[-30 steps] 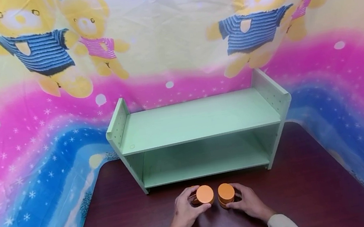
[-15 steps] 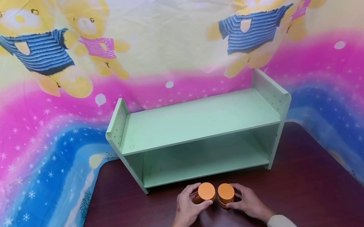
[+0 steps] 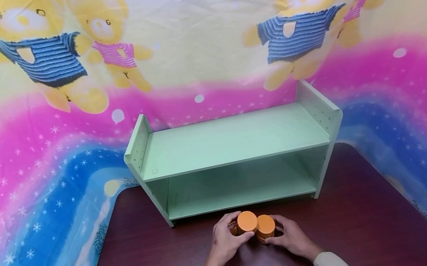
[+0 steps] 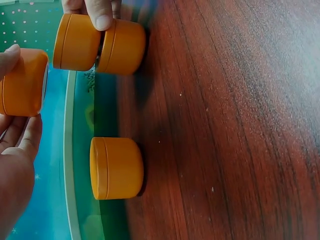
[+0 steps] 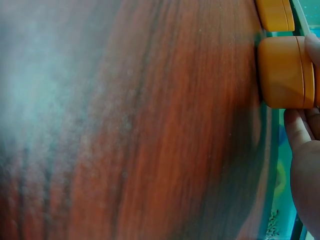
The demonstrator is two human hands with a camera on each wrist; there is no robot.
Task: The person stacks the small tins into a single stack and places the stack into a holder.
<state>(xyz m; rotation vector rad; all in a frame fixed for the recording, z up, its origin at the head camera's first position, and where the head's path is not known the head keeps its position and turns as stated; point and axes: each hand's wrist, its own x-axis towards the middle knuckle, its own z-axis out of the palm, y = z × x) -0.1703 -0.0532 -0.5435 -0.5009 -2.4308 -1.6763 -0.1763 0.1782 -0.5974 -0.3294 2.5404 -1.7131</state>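
Observation:
My left hand (image 3: pixel 226 241) grips a round orange lidded jar (image 3: pixel 247 221) between thumb and fingers. In the left wrist view this jar hangs above the table, its pale underside just showing. Beside it, two similar orange jars stand stacked: an upper jar (image 4: pixel 77 42) and a lower jar (image 4: pixel 122 47). My right hand (image 3: pixel 293 237) holds this stack from the right, thumb across the seam between the two jars. Another orange jar (image 4: pixel 117 167) stands upright on the table, mostly hidden behind my left hand in the head view.
A pale green two-tier shelf (image 3: pixel 236 161) stands behind the hands on the dark red wooden table (image 3: pixel 375 219). Its raised side panels have small holes. A colourful bear-print cloth (image 3: pixel 194 62) hangs around the back and sides.
My left hand has moved right and slightly away from me with its jar, which now overlaps the stack's edge in the head view. My right hand has stayed on the stack.

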